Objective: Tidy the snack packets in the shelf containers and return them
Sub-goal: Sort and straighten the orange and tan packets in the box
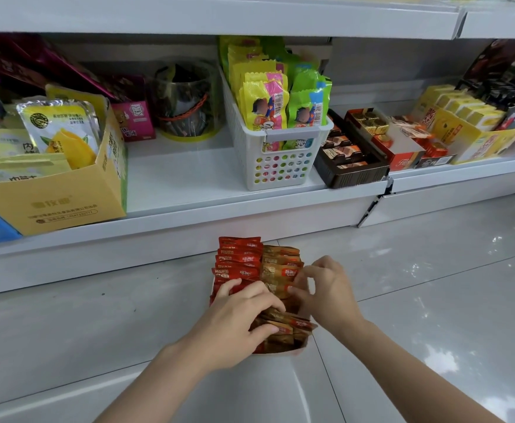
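A white container (292,351) sits on the tiled floor in front of the shelf. It holds a row of red snack packets (239,259) on the left and brown packets (280,264) on the right. My left hand (234,319) lies over the near packets, fingers curled down among the brown ones. My right hand (323,288) is at the container's right side and pinches a brown packet between thumb and fingers. The container's near and left walls are mostly hidden by my hands.
On the bottom shelf (183,181) stand a yellow carton of mango packets (51,178), a clear tub (186,102), a white perforated basket (280,154) of yellow and green packets, chocolate boxes (350,157) and yellow boxes (463,129). A bare gap lies between carton and basket.
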